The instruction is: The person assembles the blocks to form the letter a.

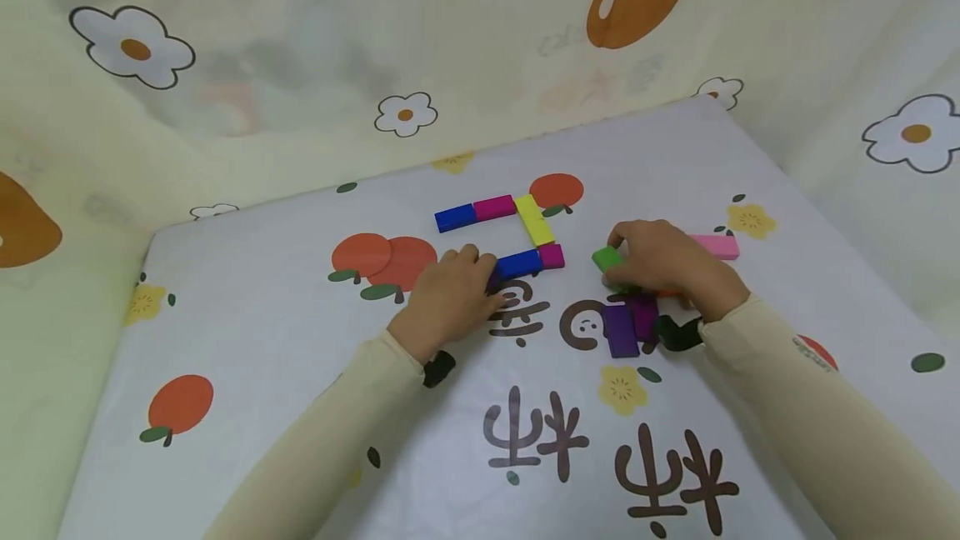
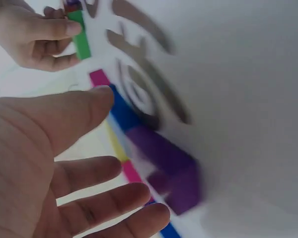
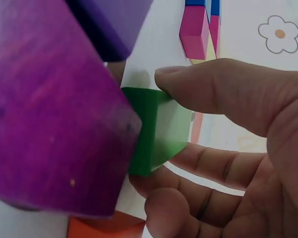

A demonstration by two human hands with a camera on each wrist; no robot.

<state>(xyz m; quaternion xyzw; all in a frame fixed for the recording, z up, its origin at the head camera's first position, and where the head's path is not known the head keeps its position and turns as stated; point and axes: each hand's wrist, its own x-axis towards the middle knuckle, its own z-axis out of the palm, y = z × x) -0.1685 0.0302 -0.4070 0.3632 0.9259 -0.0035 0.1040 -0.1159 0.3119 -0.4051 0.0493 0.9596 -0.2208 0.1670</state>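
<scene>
My right hand [image 1: 663, 261] pinches a green block [image 1: 606, 258] between thumb and fingers. In the right wrist view a large magenta-purple block [image 3: 54, 114] partly covers the green one. My left hand [image 1: 450, 298] is at the near-left end of a block outline, beside a purple block [image 2: 164, 148]; its fingers are spread and fairly straight. The thumb tip overlaps a blue block [image 1: 519, 263] in the left wrist view. That blue block joins a short magenta block [image 1: 551, 257], then a yellow stretch [image 1: 535, 219], a magenta block [image 1: 493, 207] and another blue block [image 1: 455, 217].
Near the right hand lie a dark purple block [image 1: 621, 330], a pink block [image 1: 716, 247] and an orange block [image 3: 107, 228], partly hidden. A white printed cloth [image 1: 262, 407] covers the table, and patterned curtains [image 1: 495, 40] hang behind and along the sides.
</scene>
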